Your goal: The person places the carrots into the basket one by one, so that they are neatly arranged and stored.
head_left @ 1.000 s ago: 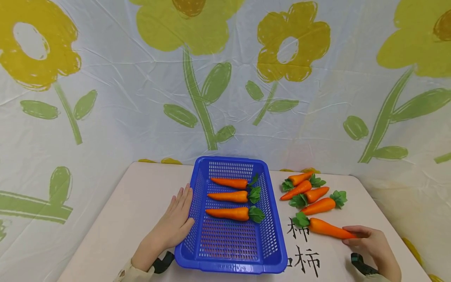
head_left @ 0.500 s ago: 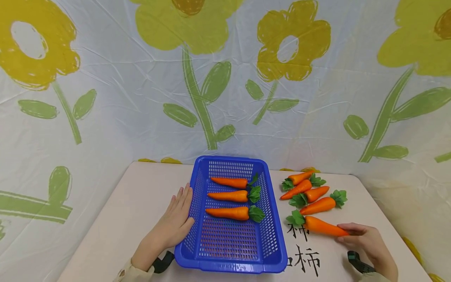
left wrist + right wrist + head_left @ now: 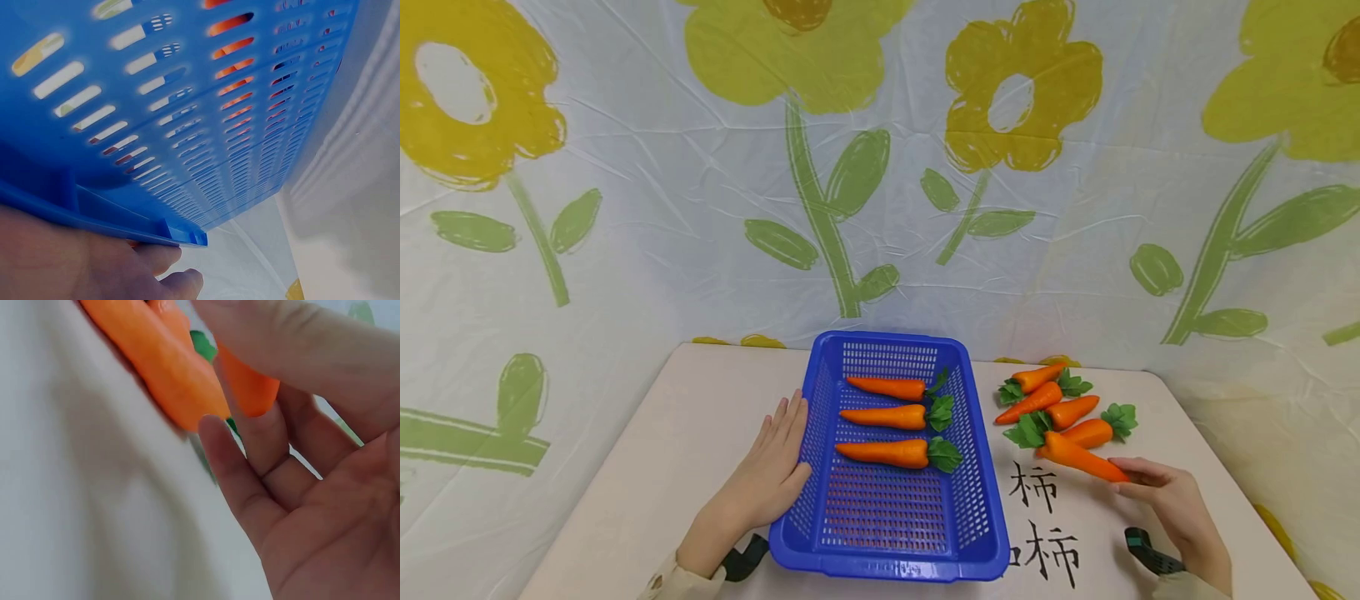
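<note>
My right hand [image 3: 1172, 500] pinches the tapered tip of an orange carrot [image 3: 1078, 457] between thumb and fingers. Its leafy green top points left and overlaps the carrots behind it in the head view. The right wrist view shows the carrot's tip [image 3: 253, 387] between the thumb and the fingers. My left hand [image 3: 765, 475] lies with straight fingers along the left rim of a blue plastic basket [image 3: 891, 570]. In the left wrist view its fingers [image 3: 162, 259] are right at the rim, beside the slotted wall [image 3: 187, 125]. Three carrots [image 3: 883, 453] lie in a row inside the basket, leaves to the right.
Several more carrots [image 3: 1033, 404] with green leaves lie in a loose pile right of the basket. Black written characters [image 3: 1052, 554] mark the pale tabletop [image 3: 647, 467] near the front. A flower-printed cloth [image 3: 700, 183] hangs behind the table.
The right hand has moved left and away from me with the pinched carrot, whose leafy end now overlaps the pile. The left hand and basket have stayed in place.
</note>
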Available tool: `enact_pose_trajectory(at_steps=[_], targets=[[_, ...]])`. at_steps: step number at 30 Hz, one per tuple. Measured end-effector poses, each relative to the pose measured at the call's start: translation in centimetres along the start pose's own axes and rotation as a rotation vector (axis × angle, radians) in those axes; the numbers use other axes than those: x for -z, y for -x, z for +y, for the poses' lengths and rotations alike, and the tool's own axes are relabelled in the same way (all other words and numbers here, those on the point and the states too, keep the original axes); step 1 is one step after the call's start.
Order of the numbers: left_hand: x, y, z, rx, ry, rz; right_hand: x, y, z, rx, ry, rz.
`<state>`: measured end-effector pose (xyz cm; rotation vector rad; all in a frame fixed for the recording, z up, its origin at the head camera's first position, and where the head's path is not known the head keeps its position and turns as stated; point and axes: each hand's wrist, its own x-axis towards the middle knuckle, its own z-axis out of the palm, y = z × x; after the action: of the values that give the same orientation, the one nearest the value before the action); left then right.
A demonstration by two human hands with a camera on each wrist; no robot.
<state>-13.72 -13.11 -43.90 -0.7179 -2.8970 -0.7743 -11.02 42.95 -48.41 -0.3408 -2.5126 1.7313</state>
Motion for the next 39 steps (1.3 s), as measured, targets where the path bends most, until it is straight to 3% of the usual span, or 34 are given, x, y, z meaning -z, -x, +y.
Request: enact_pose_trajectory(at_steps=[4, 15, 23, 39], targets=[[0.1, 0.1, 0.1, 0.000, -0.001, 0.001, 0.9, -0.5, 0.2, 0.010, -0.070, -0.082], [0.0, 0.0, 0.0, -0.003, -0.005, 0.000, 0.3, -0.6, -2.1, 0.154, -0.048, -0.037], [0.0, 0.0, 0.0, 0.002, 0.001, -0.002, -0.1, -0.3, -3.7, 0.266, -0.183, -0.040], [0.1, 0.1, 0.1, -0.006, 0.003, 0.008, -2.5, 0.7, -9.0, 0.421, -0.127, 0.139]])
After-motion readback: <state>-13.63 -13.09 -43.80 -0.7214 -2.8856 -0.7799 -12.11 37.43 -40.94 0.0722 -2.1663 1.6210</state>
